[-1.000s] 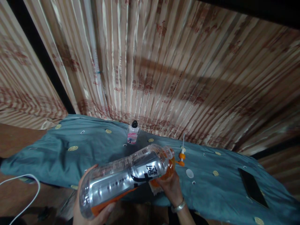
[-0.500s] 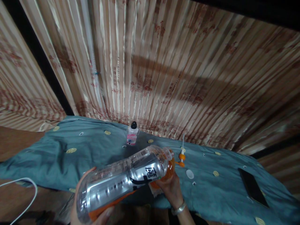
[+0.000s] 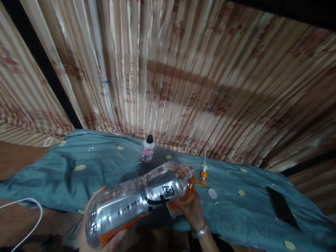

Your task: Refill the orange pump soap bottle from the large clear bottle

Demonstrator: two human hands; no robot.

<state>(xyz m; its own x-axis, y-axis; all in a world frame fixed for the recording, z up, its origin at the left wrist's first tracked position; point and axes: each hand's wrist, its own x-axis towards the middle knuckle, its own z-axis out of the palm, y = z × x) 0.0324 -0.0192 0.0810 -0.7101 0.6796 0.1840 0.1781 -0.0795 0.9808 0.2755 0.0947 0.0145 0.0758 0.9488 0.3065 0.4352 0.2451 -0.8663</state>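
L hand [image 3: 101,241] lower left grips bottle [image 3: 139,199] base, axis tilting up-right. R hand [image 3: 190,210] centre, nearer the mouth, fingers curled on something orange (can't tell what). Beyond: pump [image 3: 203,174], cap [image 3: 212,193], small bottle [image 3: 147,149].

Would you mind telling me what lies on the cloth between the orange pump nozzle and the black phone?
In the head view, a small white cap lies on the teal cloth between the orange pump nozzle and black phone.

Striped, red-patterned curtain [image 3: 183,80] behind, teal cloth [image 3: 86,171] over table, brown floor [image 3: 13,154] (dim light)
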